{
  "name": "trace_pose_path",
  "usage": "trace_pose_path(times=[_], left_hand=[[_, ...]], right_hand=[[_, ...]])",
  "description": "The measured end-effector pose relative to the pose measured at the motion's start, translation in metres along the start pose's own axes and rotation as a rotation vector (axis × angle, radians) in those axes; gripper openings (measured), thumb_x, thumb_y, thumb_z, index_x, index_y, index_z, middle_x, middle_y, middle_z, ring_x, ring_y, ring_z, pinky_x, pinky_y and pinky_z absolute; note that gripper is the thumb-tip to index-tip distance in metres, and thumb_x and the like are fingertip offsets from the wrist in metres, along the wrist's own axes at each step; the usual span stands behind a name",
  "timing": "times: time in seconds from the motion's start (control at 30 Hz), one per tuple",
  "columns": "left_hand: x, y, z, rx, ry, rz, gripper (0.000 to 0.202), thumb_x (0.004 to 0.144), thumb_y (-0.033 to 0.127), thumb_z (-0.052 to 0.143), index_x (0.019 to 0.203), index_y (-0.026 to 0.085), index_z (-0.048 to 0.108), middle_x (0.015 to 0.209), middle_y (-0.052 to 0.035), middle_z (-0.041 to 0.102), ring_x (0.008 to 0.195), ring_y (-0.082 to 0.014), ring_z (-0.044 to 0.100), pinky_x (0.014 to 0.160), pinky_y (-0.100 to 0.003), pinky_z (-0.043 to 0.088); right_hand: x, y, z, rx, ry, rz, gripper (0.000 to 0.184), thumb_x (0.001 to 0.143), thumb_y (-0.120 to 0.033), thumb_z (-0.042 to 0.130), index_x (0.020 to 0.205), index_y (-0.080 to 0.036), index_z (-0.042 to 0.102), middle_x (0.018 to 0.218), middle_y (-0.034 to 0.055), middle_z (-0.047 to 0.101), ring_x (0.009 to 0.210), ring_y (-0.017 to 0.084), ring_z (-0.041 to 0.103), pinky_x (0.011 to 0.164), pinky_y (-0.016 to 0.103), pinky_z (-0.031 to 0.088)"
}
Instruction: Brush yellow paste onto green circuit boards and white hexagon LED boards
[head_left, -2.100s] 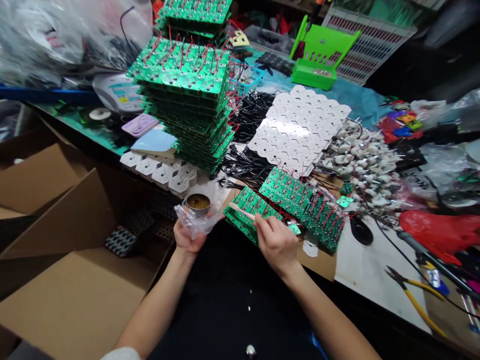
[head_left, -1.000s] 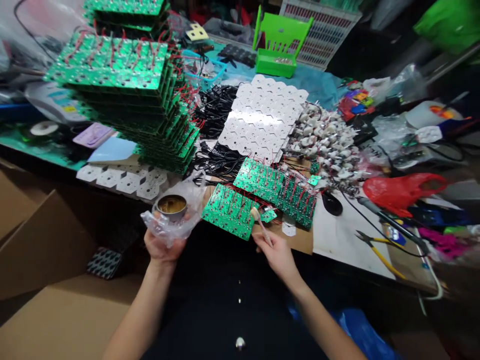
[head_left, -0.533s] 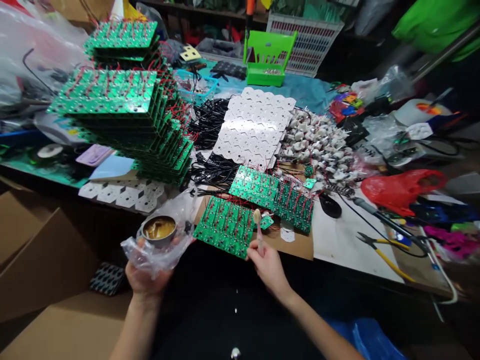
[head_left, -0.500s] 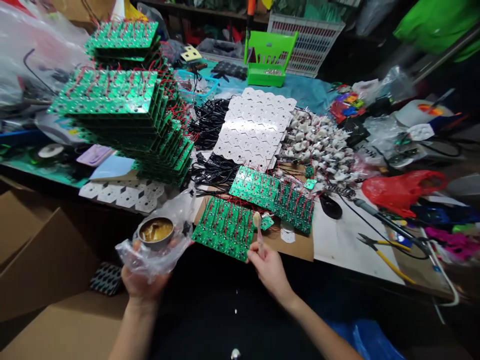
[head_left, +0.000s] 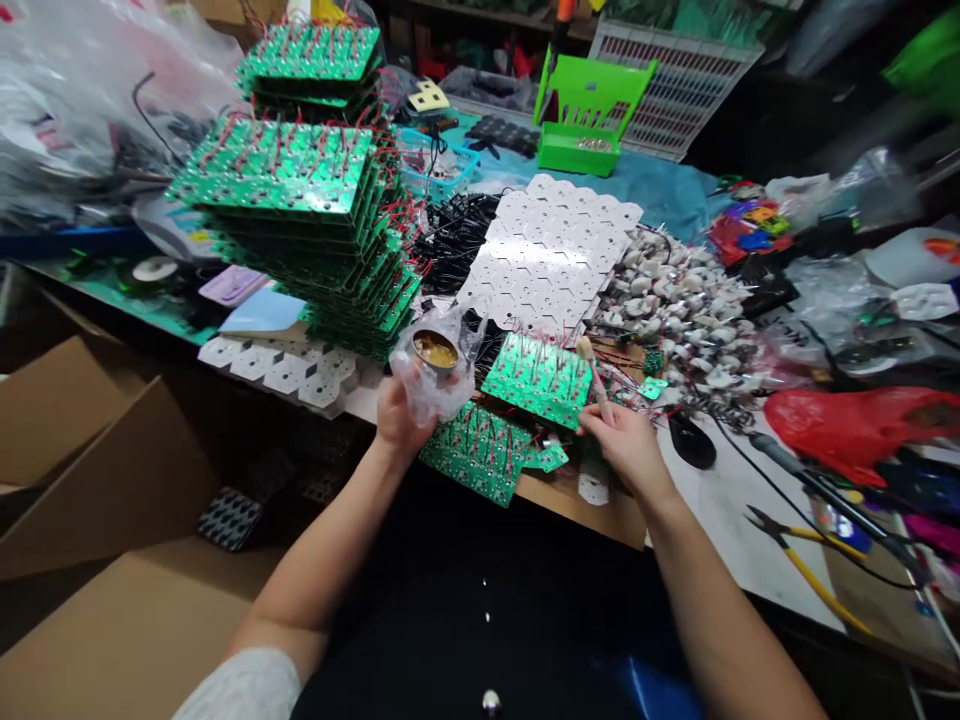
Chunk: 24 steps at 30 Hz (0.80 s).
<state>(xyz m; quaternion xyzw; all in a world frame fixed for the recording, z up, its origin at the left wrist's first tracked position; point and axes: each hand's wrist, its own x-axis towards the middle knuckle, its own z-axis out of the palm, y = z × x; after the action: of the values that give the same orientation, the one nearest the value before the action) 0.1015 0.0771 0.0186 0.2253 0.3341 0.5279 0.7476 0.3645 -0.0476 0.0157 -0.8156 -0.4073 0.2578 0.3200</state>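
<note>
My left hand (head_left: 405, 415) is closed around a round metal tin (head_left: 436, 352) of amber paste, with a crumpled clear plastic bag (head_left: 469, 345) wrapped about it. The tin is tilted, its open top facing me. In my right hand (head_left: 626, 445) is a small brush (head_left: 596, 375) with a pale head, held upright. Fingertips of that hand meet the lower right corner of a green circuit board (head_left: 536, 380) with red wires. A second wired circuit board (head_left: 480, 455) lies nearer me, partly below my left hand.
A tall stack of green boards (head_left: 285, 170) stands left. White perforated sheets (head_left: 547, 250) lie behind, beside a heap of small white parts (head_left: 675, 300). Diagonal pliers (head_left: 810, 560), a soldering iron (head_left: 776, 455) and a red bag (head_left: 862, 430) lie right. Cardboard boxes (head_left: 135, 480) stand below left.
My left hand has moved right and farther over the table with the tin. My right hand has moved right and away with the brush, from the nearer board's place to the farther board's corner. The view has shifted.
</note>
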Motion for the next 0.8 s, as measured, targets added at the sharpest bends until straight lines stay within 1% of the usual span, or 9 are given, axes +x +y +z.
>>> trace_pose_path(times=[0.07,0.13,0.23,0.3,0.4,0.5,0.6,0.7,0.8], left_hand=[[-0.009,0.0,-0.019,-0.001,-0.039,-0.055,0.04,0.067,0.046,0.077,0.095,0.019,0.071,0.102,-0.0136,0.074,0.106,-0.041,0.066,0.089,-0.059,0.055],[-0.025,0.003,-0.043,0.02,-0.047,-0.094,0.042,0.065,0.049,0.077,0.095,0.02,0.072,0.099,-0.0134,0.075,0.107,-0.0431,0.065,0.09,-0.061,0.054],[-0.052,0.007,-0.072,0.046,-0.024,-0.147,0.042,0.064,0.051,0.076,0.094,0.022,0.073,0.099,-0.0133,0.075,0.11,-0.0459,0.064,0.089,-0.065,0.053],[-0.067,0.008,-0.083,0.055,-0.014,-0.173,0.045,0.063,0.052,0.076,0.097,0.022,0.073,0.098,-0.0147,0.075,0.112,-0.0476,0.063,0.087,-0.066,0.053],[-0.084,0.01,-0.088,0.07,-0.012,-0.181,0.05,0.061,0.048,0.08,0.103,0.021,0.072,0.099,-0.0168,0.074,0.107,-0.0481,0.065,0.084,-0.065,0.054],[-0.092,0.011,-0.091,0.083,-0.02,-0.145,0.06,0.059,0.04,0.083,0.114,0.023,0.067,0.103,-0.016,0.072,0.095,-0.0438,0.07,0.082,-0.061,0.056],[-0.095,0.008,-0.1,0.125,0.007,-0.066,0.064,0.058,0.034,0.083,0.119,0.023,0.066,0.105,-0.0144,0.072,0.09,-0.0387,0.071,0.082,-0.055,0.057],[-0.096,0.002,-0.114,0.145,0.114,0.038,0.06,0.058,0.031,0.083,0.115,0.023,0.068,0.104,-0.0109,0.073,0.089,-0.0337,0.07,0.081,-0.048,0.058],[-0.096,-0.006,-0.124,0.061,0.205,0.05,0.05,0.064,0.04,0.08,0.109,0.022,0.07,0.094,-0.0098,0.074,0.086,-0.0322,0.07,0.082,-0.048,0.058]], right_hand=[[-0.005,-0.001,-0.004,-0.152,0.035,-0.053,0.03,0.08,-0.048,0.058,0.077,-0.019,0.067,0.068,0.0043,0.068,0.065,0.02,0.06,0.063,0.03,0.039],[-0.022,-0.011,-0.002,-0.221,0.076,-0.176,0.035,0.085,-0.053,0.056,0.09,-0.02,0.067,0.07,0.0033,0.067,0.063,0.02,0.061,0.059,0.028,0.039],[-0.056,-0.036,0.012,-0.203,-0.022,-0.449,0.036,0.098,-0.049,0.044,0.106,-0.022,0.067,0.082,0.0042,0.069,0.07,0.019,0.064,0.06,0.027,0.043],[-0.075,-0.054,0.026,-0.205,-0.098,-0.63,0.035,0.103,-0.04,0.039,0.113,-0.022,0.067,0.087,0.0047,0.068,0.075,0.016,0.065,0.064,0.025,0.045],[-0.09,-0.075,0.048,-0.294,-0.092,-0.814,0.035,0.104,-0.036,0.041,0.117,-0.019,0.068,0.08,0.0036,0.066,0.071,0.013,0.063,0.062,0.023,0.041],[-0.091,-0.085,0.063,-0.406,-0.076,-0.884,0.036,0.104,-0.036,0.041,0.114,-0.018,0.071,0.075,0.0032,0.064,0.065,0.012,0.059,0.057,0.025,0.036],[-0.088,-0.086,0.065,-0.45,-0.12,-0.91,0.036,0.104,-0.035,0.04,0.11,-0.019,0.072,0.077,0.0035,0.066,0.066,0.012,0.059,0.057,0.025,0.036],[-0.084,-0.079,0.058,-0.408,-0.113,-0.88,0.035,0.104,-0.036,0.041,0.114,-0.018,0.07,0.082,0.0038,0.068,0.07,0.012,0.061,0.062,0.023,0.038],[-0.083,-0.066,0.053,-0.447,-0.085,-0.839,0.034,0.104,-0.037,0.043,0.114,-0.018,0.07,0.083,0.0038,0.068,0.073,0.012,0.063,0.064,0.023,0.038]])
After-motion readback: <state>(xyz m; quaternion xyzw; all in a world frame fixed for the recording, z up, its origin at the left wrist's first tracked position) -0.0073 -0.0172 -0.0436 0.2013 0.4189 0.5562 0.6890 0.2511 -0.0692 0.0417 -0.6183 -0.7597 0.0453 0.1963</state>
